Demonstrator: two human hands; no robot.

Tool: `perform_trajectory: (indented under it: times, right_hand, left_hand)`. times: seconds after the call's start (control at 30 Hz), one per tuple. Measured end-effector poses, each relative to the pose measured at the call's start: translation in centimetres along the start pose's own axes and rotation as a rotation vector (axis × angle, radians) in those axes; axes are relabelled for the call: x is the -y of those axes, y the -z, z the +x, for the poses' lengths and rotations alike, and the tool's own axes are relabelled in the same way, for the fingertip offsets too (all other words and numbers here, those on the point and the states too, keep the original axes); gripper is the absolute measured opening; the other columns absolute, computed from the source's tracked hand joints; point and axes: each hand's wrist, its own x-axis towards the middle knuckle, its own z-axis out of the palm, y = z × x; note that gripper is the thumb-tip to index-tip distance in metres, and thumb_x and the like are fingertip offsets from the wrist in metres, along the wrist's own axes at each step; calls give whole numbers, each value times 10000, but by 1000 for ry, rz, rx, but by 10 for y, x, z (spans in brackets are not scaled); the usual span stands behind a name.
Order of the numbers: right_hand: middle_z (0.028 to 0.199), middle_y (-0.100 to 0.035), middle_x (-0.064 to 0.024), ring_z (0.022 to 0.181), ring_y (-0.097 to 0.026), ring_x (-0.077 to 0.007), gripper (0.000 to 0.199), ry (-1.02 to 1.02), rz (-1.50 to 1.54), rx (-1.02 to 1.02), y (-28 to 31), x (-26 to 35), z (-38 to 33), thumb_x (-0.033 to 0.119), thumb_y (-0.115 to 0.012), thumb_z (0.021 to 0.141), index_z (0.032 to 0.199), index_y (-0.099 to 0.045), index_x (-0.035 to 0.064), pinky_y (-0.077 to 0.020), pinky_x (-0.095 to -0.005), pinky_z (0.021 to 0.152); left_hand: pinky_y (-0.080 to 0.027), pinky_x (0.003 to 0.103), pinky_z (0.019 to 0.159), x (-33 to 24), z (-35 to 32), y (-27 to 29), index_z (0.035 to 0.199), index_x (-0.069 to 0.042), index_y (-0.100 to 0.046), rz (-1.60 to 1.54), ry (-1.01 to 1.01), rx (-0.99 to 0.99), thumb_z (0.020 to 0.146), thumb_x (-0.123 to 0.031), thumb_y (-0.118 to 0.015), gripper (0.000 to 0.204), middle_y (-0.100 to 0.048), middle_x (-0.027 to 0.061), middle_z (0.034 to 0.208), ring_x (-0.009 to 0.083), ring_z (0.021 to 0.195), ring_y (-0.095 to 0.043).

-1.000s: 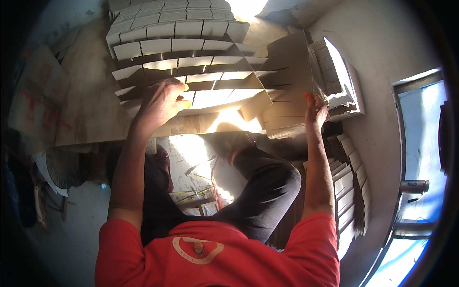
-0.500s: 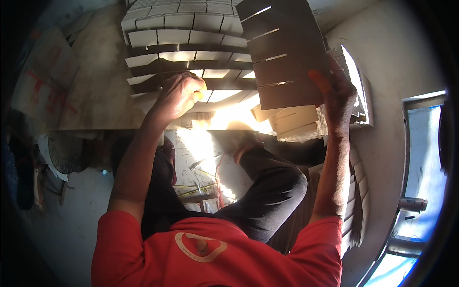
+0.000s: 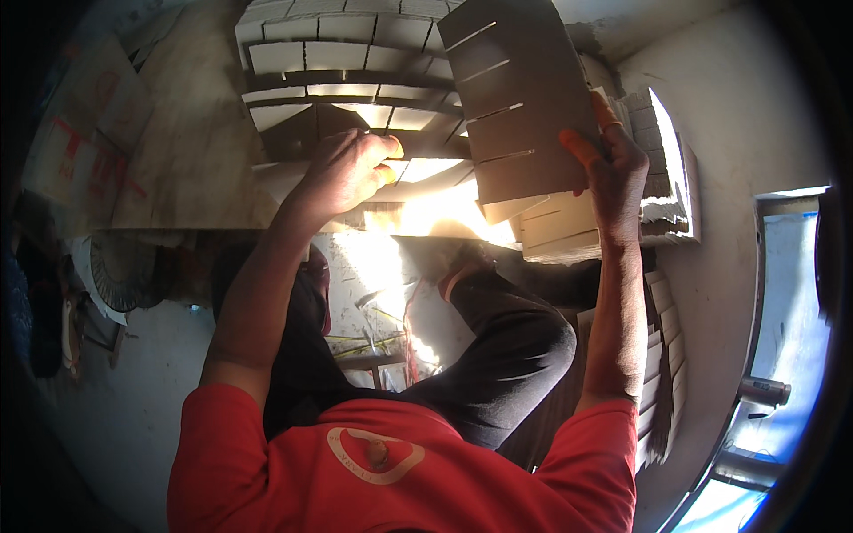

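My right hand (image 3: 617, 169) grips a stack of slotted cardboard divider sheets (image 3: 520, 107) by the right edge, tilted up, with orange coverings on the fingers. Several parallel slits run in from the sheets' left side. My left hand (image 3: 346, 173) is curled, its yellow-covered fingertips drawn together at the near rows of an assembled cardboard divider grid (image 3: 338, 58). Whatever lies between those fingertips, if anything, is too small to make out. Crossed strips form the grid's cells, and bright sunlight falls over its near edge.
The wooden tabletop (image 3: 187, 133) reaches left, with a cardboard box (image 3: 84, 151) bearing red markings beyond it. More divider sheets (image 3: 560, 226) are stacked under and right of my right hand. Further cardboard pieces (image 3: 662, 355) stand low by the right wall. My legs are below the table edge.
My left hand has shifted slightly right along the grid's near rows, its fingertips a little further apart. My right hand and the held sheets have moved slightly left.
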Motion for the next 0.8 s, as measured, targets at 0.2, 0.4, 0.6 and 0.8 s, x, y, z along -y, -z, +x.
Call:
perform_trajectory:
  times: [0.2, 0.4, 0.6, 0.8]
  right_hand:
    - [741, -658, -17, 539, -514, -20, 560, 5, -14, 0, -1, 3, 4, 35, -697, 808, 1339, -520, 54, -416, -203, 411]
    - [756, -663, -23, 548, -528, -24, 548, -73, 22, 126, -2, -3, 12, 34, -666, 826, 1348, -497, 27, -426, -200, 417]
    - [781, -672, -31, 577, -562, -33, 527, -53, 11, 116, -9, -2, 12, 46, -647, 835, 1342, -502, 20, -446, -206, 422]
    - [788, -672, -34, 569, -559, -37, 528, -43, 8, 100, -13, -1, 11, 61, -646, 842, 1350, -501, 43, -448, -207, 424]
  left_hand:
    - [-459, 422, 617, 9, 1, -4, 722, -42, -563, 6, -16, -2, 712, -67, -641, 83, -570, 178, 649, 345, 644, -604]
    - [-429, 401, 587, 13, 5, -3, 778, -4, -557, 9, -63, 37, 757, -46, -640, 95, -526, 192, 673, 366, 625, -539]
    - [-432, 400, 593, 13, 4, -3, 782, -11, -575, 33, -42, 60, 757, -48, -640, 78, -547, 187, 681, 348, 627, -560]
    - [-440, 395, 605, 15, 6, -2, 799, -19, -598, 32, -39, 68, 767, -75, -650, 82, -571, 177, 691, 332, 640, -581]
